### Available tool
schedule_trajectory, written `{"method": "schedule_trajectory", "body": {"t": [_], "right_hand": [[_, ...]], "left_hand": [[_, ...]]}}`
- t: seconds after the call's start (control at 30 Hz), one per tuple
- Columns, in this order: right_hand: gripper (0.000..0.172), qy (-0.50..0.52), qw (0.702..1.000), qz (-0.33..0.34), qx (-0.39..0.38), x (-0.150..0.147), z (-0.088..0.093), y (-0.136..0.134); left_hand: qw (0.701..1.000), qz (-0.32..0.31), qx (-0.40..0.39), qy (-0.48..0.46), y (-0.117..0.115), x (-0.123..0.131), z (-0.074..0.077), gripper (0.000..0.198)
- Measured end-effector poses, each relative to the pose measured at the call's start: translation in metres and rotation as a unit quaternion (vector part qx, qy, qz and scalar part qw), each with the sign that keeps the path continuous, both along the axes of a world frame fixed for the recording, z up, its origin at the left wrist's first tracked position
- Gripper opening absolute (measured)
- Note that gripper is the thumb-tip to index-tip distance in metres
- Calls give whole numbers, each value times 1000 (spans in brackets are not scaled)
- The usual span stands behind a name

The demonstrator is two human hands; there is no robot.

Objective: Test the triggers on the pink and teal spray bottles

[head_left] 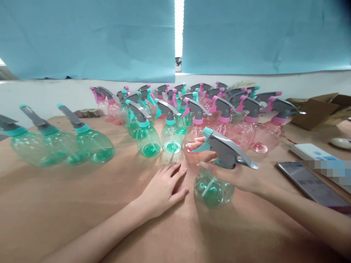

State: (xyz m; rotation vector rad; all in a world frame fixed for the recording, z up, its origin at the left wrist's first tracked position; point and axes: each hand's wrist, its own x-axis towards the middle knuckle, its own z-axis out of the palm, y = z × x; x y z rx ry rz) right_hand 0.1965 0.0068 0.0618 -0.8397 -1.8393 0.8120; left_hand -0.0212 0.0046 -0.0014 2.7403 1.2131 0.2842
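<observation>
A green see-through spray bottle (215,191) with a grey and turquoise trigger head stands close in front of me, a little right of the middle. My right hand (236,177) is wrapped round it just below the head, thumb on the near side and fingers partly hidden behind the trigger. To its left, my left hand (164,186) lies on the table with fingers apart and nothing in it. Just beyond the hands are two upright green spray bottles (148,140) and a pink spray bottle (192,135).
Several more pink and green spray bottles (251,128) crowd the back of the table (68,204). Three green bottles (94,144) stand at the left. A phone (309,186), a white box (312,151), a white mouse (341,143) and an open cardboard box (315,109) lie right.
</observation>
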Motion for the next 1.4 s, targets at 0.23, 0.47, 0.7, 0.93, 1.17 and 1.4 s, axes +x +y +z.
{"method": "schedule_trajectory", "body": {"t": [0.23, 0.47, 0.7, 0.93, 1.17, 1.4], "right_hand": [[21, 11, 999, 2, -36, 0, 1, -3], [45, 23, 996, 19, -82, 1, 3, -4], [45, 15, 998, 32, -59, 3, 1, -3], [54, 23, 996, 54, -74, 2, 0, -2], [41, -4, 998, 40, -48, 4, 0, -1], [24, -4, 999, 34, -40, 4, 3, -3]], "left_hand": [[1000, -1, 1, 1, 1, -1, -1, 49], [1000, -2, -1, -8, 2, -2, -4, 48], [1000, -1, 2, -11, 2, -1, -3, 48], [1000, 1, -2, -8, 1, 0, -1, 49], [1000, -2, -2, -18, 1, -1, -2, 46], [1000, 3, -10, -7, 1, -1, 0, 47]]}}
